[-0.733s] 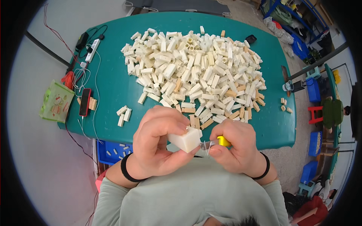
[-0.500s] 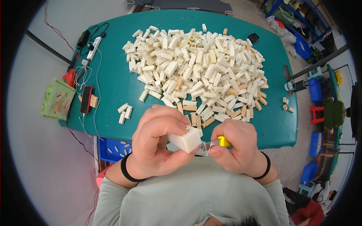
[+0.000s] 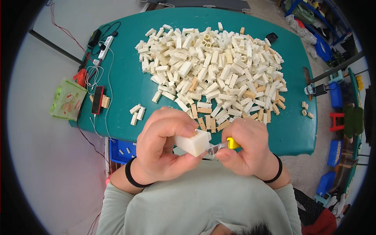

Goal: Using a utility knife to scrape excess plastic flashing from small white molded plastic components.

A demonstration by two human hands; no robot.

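Note:
Held up in front of my chest, a white rectangular plastic block sits in the fingers of my left hand, which is closed around it. My right hand grips a yellow utility knife, its handle mostly hidden in the fist. The knife's blade points left and meets the lower right edge of the block. A thin whitish curl hangs at the blade, perhaps a shaving. Beyond my hands lies a big heap of similar cream and tan blocks.
The heap covers much of the green table. A few blocks lie apart at left, near a red-edged phone, a power strip and cables. A green bag hangs at the left edge. Below is a blue tray.
My view has shifted slightly, so the table and heap appear farther right. The blade stays against the block, and the thin curl beside it has changed shape.

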